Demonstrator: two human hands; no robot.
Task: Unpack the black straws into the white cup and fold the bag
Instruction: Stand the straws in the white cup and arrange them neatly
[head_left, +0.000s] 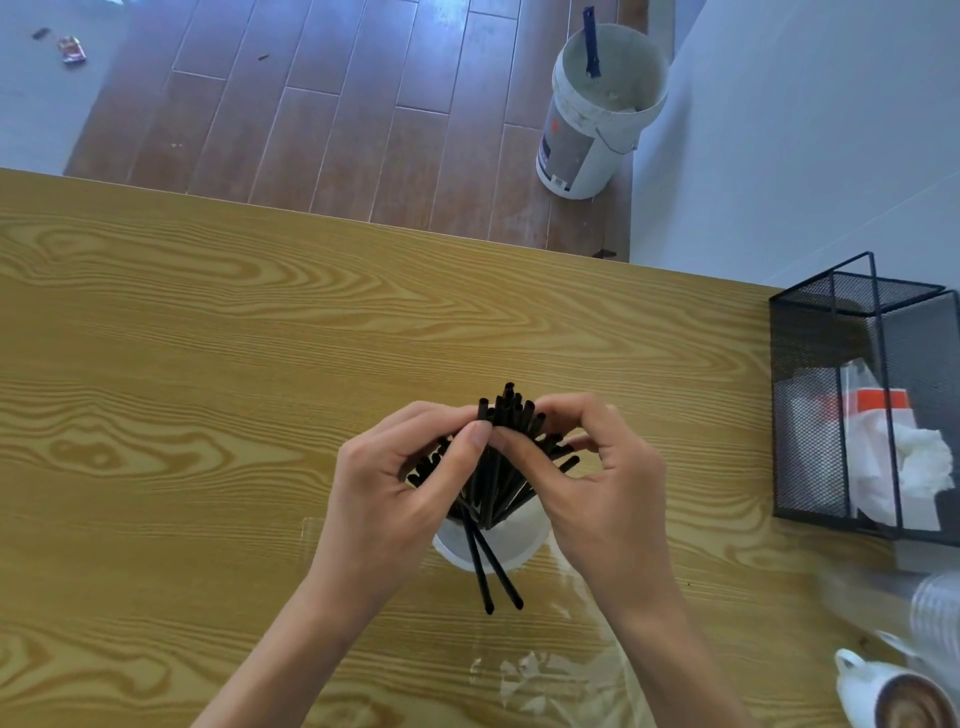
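Note:
A bundle of black straws (506, 415) stands in the white cup (501, 545) on the wooden table (208, 364). My left hand (395, 488) and my right hand (597, 478) pinch the straws' upper ends from either side, fanning them out above the cup. Two straws (493, 571) lean out over the cup's near rim toward me. The clear plastic bag (550, 680) lies flat and crumpled on the table near my right forearm. The hands hide most of the cup.
A black mesh basket (862, 405) holding tissues and a packet stands at the table's right edge. A white mug (883, 696) and a stack of clear cups (930, 608) sit at the near right. A white bucket (597, 109) stands on the floor beyond the table.

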